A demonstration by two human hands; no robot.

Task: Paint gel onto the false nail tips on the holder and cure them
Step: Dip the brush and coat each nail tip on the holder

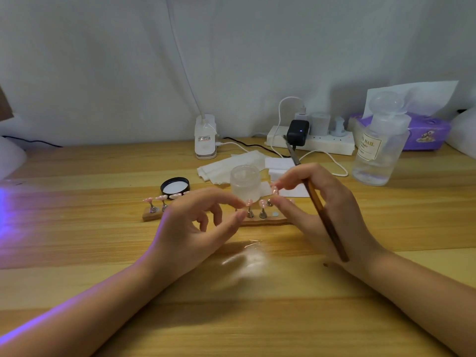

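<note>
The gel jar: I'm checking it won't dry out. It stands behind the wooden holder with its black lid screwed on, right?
Not quite. The head view shows the gel jar behind the wooden holder, but open; its black lid lies upturned on the table to its left.

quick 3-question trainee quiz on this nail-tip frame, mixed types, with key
1. True or false: the frosted jar has its lid on.
2. Which hand holds the brush? A) left B) right C) neither
3. Fill in: the black lid lies on the table, to the ____ of the jar in the image.

Key: 1 false, the jar is open and the lid lies apart from it. 2 B, the right hand grips it; the left hand reaches to a nail tip on the holder. 3 left.
</note>
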